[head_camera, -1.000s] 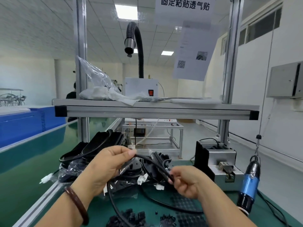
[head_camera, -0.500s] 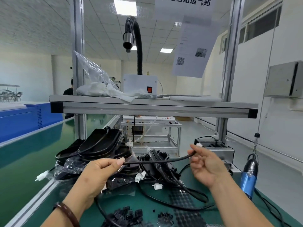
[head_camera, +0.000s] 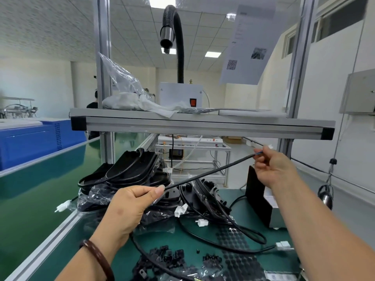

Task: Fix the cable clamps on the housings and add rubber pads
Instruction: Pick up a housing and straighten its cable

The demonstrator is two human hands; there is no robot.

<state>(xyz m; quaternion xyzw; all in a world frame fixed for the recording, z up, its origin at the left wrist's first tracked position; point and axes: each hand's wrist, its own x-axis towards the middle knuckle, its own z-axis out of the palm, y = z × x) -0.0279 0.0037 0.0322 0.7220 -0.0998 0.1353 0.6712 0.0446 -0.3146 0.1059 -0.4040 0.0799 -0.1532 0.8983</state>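
Two hands hold one black cable (head_camera: 209,173) stretched above the tabletop (head_camera: 237,194). Left hand (head_camera: 129,207): fingers and thumb pinched on the cable, low, in front of the piled black housings (head_camera: 138,171). Right hand (head_camera: 274,169): higher, fingers clamped on the cable beside its white connector (head_camera: 269,147). Cable clamps (head_camera: 166,258) lie loose near the front edge, rubber pads (head_camera: 235,238) just right of them.

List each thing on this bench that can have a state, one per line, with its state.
black cable: stretched straight between both hands, off the bench.
left hand: pinches the cable's lower part.
right hand: pinches the cable near its white connector.
housings: stacked at the back.
cable clamps: loose in a heap.
rubber pads: on their sheet, lying flat.
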